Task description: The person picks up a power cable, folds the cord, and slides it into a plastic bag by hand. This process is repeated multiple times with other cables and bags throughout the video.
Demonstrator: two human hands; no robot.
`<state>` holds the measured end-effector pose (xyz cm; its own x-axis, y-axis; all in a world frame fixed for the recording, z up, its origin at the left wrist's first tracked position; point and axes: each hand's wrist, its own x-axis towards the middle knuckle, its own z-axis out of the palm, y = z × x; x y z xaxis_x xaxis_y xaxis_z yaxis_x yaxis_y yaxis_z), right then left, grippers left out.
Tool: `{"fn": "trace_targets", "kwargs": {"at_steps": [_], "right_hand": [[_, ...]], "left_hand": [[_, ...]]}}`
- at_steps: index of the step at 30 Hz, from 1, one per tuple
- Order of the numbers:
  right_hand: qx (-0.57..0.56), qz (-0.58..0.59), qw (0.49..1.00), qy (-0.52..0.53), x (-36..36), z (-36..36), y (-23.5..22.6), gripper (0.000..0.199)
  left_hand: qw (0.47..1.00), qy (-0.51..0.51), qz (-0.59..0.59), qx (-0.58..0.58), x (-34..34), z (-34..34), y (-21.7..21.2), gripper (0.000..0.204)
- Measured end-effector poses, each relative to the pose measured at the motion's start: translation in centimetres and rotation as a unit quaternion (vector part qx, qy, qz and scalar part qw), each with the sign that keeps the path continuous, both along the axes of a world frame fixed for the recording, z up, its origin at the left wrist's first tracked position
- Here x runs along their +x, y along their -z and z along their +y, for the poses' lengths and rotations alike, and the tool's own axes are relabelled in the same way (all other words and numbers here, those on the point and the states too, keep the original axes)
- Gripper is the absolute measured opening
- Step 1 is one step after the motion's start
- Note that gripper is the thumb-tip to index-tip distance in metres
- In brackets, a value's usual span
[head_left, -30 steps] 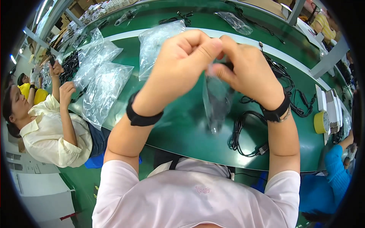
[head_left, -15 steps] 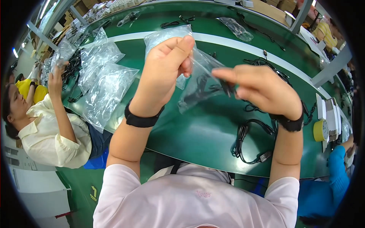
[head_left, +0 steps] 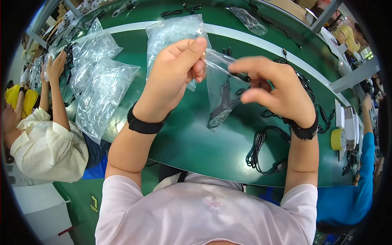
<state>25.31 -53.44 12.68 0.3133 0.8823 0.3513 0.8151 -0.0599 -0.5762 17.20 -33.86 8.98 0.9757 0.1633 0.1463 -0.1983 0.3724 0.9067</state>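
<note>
My left hand (head_left: 177, 73) is closed in a pinch on the top edge of a clear plastic bag (head_left: 214, 87), which hangs down to the right of it. Inside the bag lies a bundled black cable (head_left: 224, 104), its coil near the bottom corner. My right hand (head_left: 275, 87) is at the bag's right side, thumb and fingers apart and a little blurred. Dark cable ends show near its fingertips; whether they touch is hard to see. Below that hand, a coiled black cable (head_left: 258, 149) lies on the green table (head_left: 196, 143).
Piles of clear bags (head_left: 106, 94) lie at left, and another bag stack (head_left: 171, 30) behind my left hand. More black cables (head_left: 304, 81) lie at right. A yellow tape roll (head_left: 337, 139) stands by a white box (head_left: 350, 118). Co-workers are on both sides; a metal post (head_left: 355, 75) rises at right.
The cable has dropped lower into the bag, and the bag hangs straighter. My right hand's fingers have spread apart. The whole view has shifted slightly. The co-worker at left has turned away.
</note>
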Motion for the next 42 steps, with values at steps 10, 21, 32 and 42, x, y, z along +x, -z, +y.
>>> {"fn": "trace_targets", "kwargs": {"at_steps": [10, 21, 32, 42], "right_hand": [[0.05, -0.115, 0.992, 0.028, 1.0, -1.0, -2.2, 0.014], [-0.019, -0.435, 0.821, 0.37, 25.2, -10.6, -5.9, 0.017], [-0.125, -0.232, 0.882, 0.39, 36.6, -4.3, 9.9, 0.046], [-0.041, -0.217, 0.917, 0.332, 38.5, 0.9, 8.0, 0.021]], "left_hand": [[0.996, -0.049, -0.066, 0.044, -0.8, -0.8, -0.4, 0.022], [0.786, -0.27, -0.214, 0.514, -0.2, 1.0, 0.6, 0.012], [0.673, -0.28, -0.259, 0.634, 0.2, 2.3, 0.9, 0.02], [0.665, -0.286, -0.259, 0.639, 0.7, 3.3, 1.3, 0.016]]}}
